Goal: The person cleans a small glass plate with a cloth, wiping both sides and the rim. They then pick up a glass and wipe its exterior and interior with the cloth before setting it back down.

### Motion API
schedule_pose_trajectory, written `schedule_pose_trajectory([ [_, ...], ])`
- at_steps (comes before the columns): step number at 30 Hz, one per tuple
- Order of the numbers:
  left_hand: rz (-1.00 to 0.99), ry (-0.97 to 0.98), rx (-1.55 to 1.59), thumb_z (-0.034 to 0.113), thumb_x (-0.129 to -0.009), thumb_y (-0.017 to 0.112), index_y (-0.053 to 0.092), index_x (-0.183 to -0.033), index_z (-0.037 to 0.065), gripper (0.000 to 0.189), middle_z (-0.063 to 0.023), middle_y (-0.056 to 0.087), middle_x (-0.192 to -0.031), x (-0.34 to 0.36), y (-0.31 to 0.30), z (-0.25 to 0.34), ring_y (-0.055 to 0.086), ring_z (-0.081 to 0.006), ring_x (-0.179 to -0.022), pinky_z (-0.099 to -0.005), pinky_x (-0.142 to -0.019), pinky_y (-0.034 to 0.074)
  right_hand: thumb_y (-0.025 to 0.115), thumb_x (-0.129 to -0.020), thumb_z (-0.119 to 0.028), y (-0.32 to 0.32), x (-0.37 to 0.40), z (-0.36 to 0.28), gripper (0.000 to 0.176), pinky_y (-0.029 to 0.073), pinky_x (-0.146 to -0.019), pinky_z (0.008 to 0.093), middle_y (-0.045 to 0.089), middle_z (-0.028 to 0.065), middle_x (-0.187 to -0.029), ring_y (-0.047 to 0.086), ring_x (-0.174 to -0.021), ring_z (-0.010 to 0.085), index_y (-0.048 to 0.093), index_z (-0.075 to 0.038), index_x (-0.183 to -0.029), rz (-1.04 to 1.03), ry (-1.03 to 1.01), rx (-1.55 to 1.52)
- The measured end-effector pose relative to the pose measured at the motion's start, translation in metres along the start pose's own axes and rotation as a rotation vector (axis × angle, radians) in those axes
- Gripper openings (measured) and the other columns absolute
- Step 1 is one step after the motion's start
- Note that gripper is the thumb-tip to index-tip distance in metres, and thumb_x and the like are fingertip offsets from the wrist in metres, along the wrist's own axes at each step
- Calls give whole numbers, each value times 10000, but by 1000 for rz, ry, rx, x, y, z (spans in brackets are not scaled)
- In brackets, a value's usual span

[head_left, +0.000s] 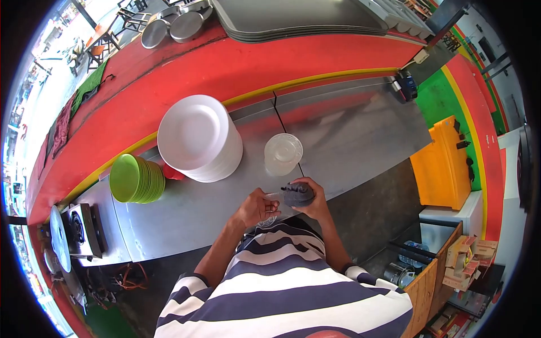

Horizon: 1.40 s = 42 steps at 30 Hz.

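Observation:
Near the counter's front edge my right hand is wrapped round a dark, rounded object with a ragged top; what it is I cannot make out. Just left of it, my left hand has its fingers curled around a thin clear item that reaches toward the dark object. Beyond the hands a clear plastic container with a round lid stands on the metal counter. Low by my left hand, partly hidden, is another clear item at the counter edge.
Tall stacks of white plates and green bowls stand left on the counter, with a gas stove farther left. A red ledge behind bears metal trays. An orange box and wooden crate are at right.

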<state>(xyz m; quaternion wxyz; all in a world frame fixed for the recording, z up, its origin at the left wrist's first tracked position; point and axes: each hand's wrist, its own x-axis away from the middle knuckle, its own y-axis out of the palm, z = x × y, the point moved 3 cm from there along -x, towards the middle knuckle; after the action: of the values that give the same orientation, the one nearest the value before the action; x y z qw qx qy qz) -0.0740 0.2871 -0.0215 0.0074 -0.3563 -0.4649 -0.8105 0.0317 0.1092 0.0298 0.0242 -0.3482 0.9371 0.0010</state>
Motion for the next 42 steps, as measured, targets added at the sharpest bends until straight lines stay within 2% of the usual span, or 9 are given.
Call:
schedule_pose_trajectory([
  [7, 320, 517, -249, 117, -996, 411, 428, -1384, 36, 396, -75, 569, -894, -29, 49, -4, 582, -169, -813, -350, -767, 559, 791, -661, 36, -53, -20, 9, 604, 463, -976, 308, 638, 71, -1159, 607, -1077, 152, 580, -30, -1223, 188, -3, -188],
  [10, 541, 884, -753, 97, -1029, 379, 399, -1398, 59, 372, -64, 568, -812, -41, 67, 3, 578, -171, -694, -314, -637, 531, 781, -696, 39, -67, -34, 14, 600, 474, -959, 304, 639, 71, -1149, 610, -1062, 147, 567, -28, -1254, 214, 40, -182],
  [16, 880, 922, -949, 122, -1043, 387, 399, -1386, 34, 354, -128, 593, -672, -73, 61, 17, 608, -211, -604, -356, -600, 486, 773, -760, 13, -77, -60, 36, 507, 514, -871, 287, 659, 58, -1069, 631, -976, 136, 583, -27, -1228, 232, 139, -267],
  [23, 1035, 996, -964, 152, -1045, 401, 398, -1381, 42, 354, -176, 624, -698, -92, 44, 25, 661, -303, -630, -407, -591, 499, 754, -816, -43, -80, -77, 50, 383, 526, -804, 294, 665, 56, -1019, 639, -916, 142, 605, -28, -1168, 216, 345, -468],
  [25, 1064, 967, -995, 155, -1041, 411, 394, -1380, 46, 357, -210, 638, -713, -92, 47, 27, 671, -378, -642, -449, -589, 502, 752, -818, -43, -81, -81, 59, 375, 525, -798, 294, 665, 56, -1016, 639, -916, 143, 605, -29, -1162, 221, 314, -452],
  [29, 1164, 889, -1106, 166, -1039, 420, 395, -1386, 66, 361, -239, 656, -785, -95, 38, 31, 680, -392, -722, -462, -632, 506, 746, -825, -45, -83, -87, 69, 356, 524, -787, 296, 664, 58, -1015, 640, -917, 144, 603, -29, -1152, 226, 294, -424],
  [32, 1210, 905, -1137, 189, -1030, 441, 424, -1348, 63, 342, -278, 666, -820, -96, 38, 35, 655, -480, -749, -541, -637, 490, 731, -837, -53, -81, -94, 69, 316, 543, -621, 294, 655, 48, -971, 639, -818, 134, 615, -48, -1131, 234, 225, -417],
  [34, 1219, 983, -1168, 198, -1020, 457, 443, -1305, 63, 316, -291, 660, -804, -97, 38, 35, 622, -519, -718, -609, -622, 466, 730, -837, -53, -80, -97, 61, 315, 534, -674, 293, 653, 45, -979, 633, -842, 134, 615, -46, -1131, 245, 242, -423],
  [42, 1213, 928, -1116, 330, -1030, 473, 495, -1263, 64, 354, -269, 662, -780, -97, 36, 35, 630, -501, -707, -551, -602, 478, 730, -845, -60, -89, -97, 70, 302, 495, -751, 285, 643, 36, -979, 612, -863, 120, 605, -43, -1119, 339, 263, -518],
])
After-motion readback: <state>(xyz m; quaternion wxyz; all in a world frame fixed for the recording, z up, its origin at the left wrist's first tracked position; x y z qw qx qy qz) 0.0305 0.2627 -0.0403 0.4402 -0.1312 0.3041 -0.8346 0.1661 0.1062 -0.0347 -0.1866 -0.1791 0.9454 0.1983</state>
